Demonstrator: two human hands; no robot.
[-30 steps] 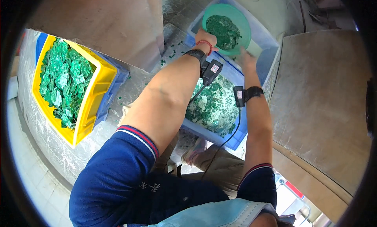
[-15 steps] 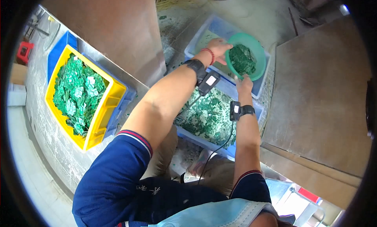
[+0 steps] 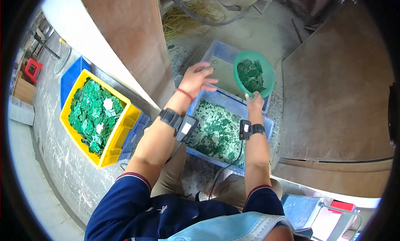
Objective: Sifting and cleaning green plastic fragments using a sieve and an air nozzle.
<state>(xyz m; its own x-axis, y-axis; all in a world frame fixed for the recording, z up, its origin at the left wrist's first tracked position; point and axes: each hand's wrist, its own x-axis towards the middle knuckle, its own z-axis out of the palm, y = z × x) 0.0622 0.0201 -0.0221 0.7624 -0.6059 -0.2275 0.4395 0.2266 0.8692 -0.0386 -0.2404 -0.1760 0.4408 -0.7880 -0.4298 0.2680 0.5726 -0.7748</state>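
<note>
My right hand point(image 3: 255, 101) grips the near rim of a round green plastic basin point(image 3: 267, 70), which is tilted. Dark green flakes point(image 3: 250, 74) lie inside it. The basin hangs over a translucent bluish bin point(image 3: 223, 49) with pale powder at its bottom. Away from the basin, my left hand point(image 3: 199, 80) is in the air with fingers spread, holding nothing. Below my hands stands a nearer blue-tinted bin point(image 3: 200, 152) with green flakes and pale powder point(image 3: 216, 130) in it. My right forearm crosses above its right side.
To the left, a yellow crate point(image 3: 109, 151) full of shiny green flakes sits beside blue crates point(image 3: 75, 74). Brown boards point(image 3: 129, 36) rise at left and another board point(image 3: 337, 86) at right. Yellow strands point(image 3: 187, 18) and a grey hose point(image 3: 191, 13) lie at the back.
My left hand has let go of the basin and moved left and nearer. My right hand still holds the basin, whose flakes now lie in a clumped heap. The view has shifted.
</note>
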